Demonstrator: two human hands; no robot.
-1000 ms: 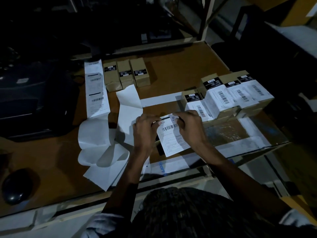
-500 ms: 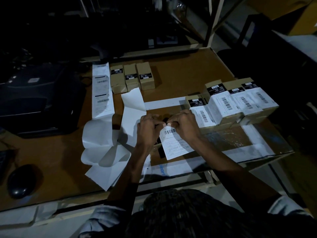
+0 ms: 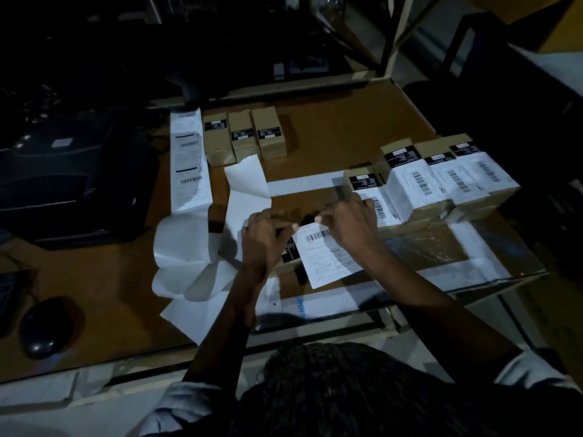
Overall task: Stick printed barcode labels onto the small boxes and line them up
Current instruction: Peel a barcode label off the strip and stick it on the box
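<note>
Near the middle of the frame both hands pinch the top edge of one white barcode label [image 3: 326, 257]: the left hand [image 3: 266, 238] grips its upper left corner between curled thumb and fingers, and the right hand [image 3: 350, 222] grips the upper right part of the edge the same way, so neither hand is spread open. The label hangs down and toward the lower right from the fingers, lying over a small box [image 3: 291, 253] of which only a dark printed patch and a brown edge show (the rest is hidden under the paper and the left hand). Three unlabelled brown boxes [image 3: 244, 137] stand side by side in the upper middle of the frame, well apart from the hands. Four labelled boxes [image 3: 432, 175] sit in a row at the right, the nearest one just beside the right hand's knuckles. A strip of printed labels [image 3: 189, 165] runs down the left of centre, with at least two barcodes visible on it, and curls of blank backing paper [image 3: 195, 266] lie below it, next to the left wrist. A dark mouse [image 3: 42, 326] rests at lower left on the brown desk [image 3: 331, 130].
</note>
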